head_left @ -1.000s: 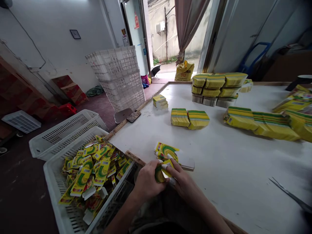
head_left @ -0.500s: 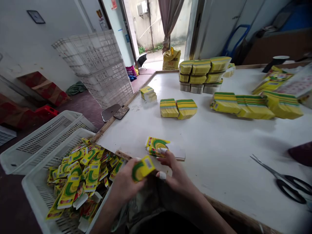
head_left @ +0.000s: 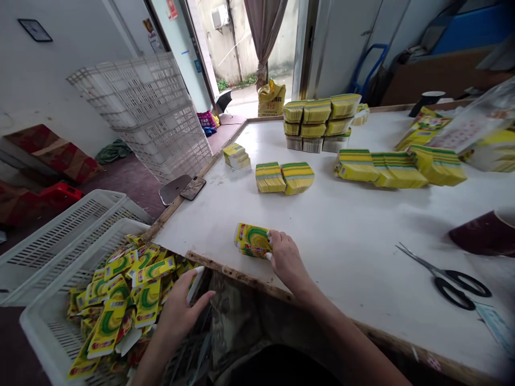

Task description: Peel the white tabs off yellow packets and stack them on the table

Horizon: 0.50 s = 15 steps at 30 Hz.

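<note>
My right hand (head_left: 284,257) rests on a small stack of flat yellow-green cartons (head_left: 251,240) near the front edge of the white table (head_left: 362,225), fingers curled round the stack's right end. My left hand (head_left: 181,313) is down in a white plastic crate (head_left: 44,327) full of loose flattened yellow-green cartons (head_left: 120,300); its fingers are spread over the pile at the crate's right side, and nothing shows in its grasp.
Bundled carton stacks (head_left: 284,177) lie mid-table, with more at the back (head_left: 317,120) and right (head_left: 398,167). Scissors (head_left: 446,276) lie at the right, by a dark cup (head_left: 485,233). Two phones (head_left: 182,187) sit at the table's left edge. Empty white crates (head_left: 156,118) stand on the floor.
My left hand carried a folded carton off the table and now reaches into the crate. My right hand moved forward onto the small stack. The view swung right, showing scissors and cup.
</note>
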Available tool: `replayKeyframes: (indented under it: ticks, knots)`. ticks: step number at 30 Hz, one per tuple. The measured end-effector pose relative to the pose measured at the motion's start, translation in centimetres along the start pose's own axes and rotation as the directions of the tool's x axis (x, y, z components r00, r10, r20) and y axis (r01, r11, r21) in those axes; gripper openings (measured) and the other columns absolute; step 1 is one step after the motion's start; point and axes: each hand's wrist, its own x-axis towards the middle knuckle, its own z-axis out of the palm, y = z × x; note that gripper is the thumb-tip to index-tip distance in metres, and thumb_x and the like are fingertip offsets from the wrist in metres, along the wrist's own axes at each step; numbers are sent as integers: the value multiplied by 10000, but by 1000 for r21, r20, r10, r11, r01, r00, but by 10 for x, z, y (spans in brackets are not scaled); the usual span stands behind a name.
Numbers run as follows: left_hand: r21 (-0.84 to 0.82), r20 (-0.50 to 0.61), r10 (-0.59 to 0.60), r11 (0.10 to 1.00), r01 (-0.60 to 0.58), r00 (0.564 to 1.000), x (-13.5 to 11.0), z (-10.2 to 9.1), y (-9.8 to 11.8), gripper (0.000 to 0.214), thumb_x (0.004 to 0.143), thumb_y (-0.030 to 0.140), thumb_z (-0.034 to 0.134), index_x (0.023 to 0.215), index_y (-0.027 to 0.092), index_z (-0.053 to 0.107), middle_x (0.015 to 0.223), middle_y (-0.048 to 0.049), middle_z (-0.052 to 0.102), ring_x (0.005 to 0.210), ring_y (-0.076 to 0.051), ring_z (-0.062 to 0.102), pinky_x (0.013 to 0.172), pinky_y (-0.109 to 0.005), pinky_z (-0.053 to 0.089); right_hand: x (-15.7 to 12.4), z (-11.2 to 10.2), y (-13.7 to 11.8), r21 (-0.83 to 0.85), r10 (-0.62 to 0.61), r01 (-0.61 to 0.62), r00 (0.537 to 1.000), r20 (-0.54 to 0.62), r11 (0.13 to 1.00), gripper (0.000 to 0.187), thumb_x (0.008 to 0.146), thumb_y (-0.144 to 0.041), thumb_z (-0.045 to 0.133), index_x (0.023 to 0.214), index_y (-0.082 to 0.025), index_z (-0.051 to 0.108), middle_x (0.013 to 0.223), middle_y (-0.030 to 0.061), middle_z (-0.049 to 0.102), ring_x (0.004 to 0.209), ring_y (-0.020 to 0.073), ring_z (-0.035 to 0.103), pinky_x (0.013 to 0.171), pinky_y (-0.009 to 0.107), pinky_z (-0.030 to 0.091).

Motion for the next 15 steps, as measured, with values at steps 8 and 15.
replayKeyframes:
  ticks: [8, 15]
  knots:
    - [-950, 27, -187, 300, 83, 982, 11, 79, 90, 567, 713, 565, 742, 1115, 209, 562, 1134, -97, 644, 1090, -248, 630, 942, -384, 502, -33, 2, -29, 453, -65, 48, 998, 22, 890, 490, 760, -81, 586, 1172, -242, 374, 934, -2, 567, 762, 145, 616, 673, 261, 522]
    - [-989, -101, -364, 139, -54, 926, 8, 78, 118, 404, 835, 628, 518, 825, 227, 558, 677, 29, 524, 630, -135, 572, 650, -267, 522, -69, 7, -62, 854, -131, -194, 948, 290, 483, 470, 713, -180, 709, 1130, -228, 499, 884, -14, 576, 824, 168, 573, 720, 273, 468]
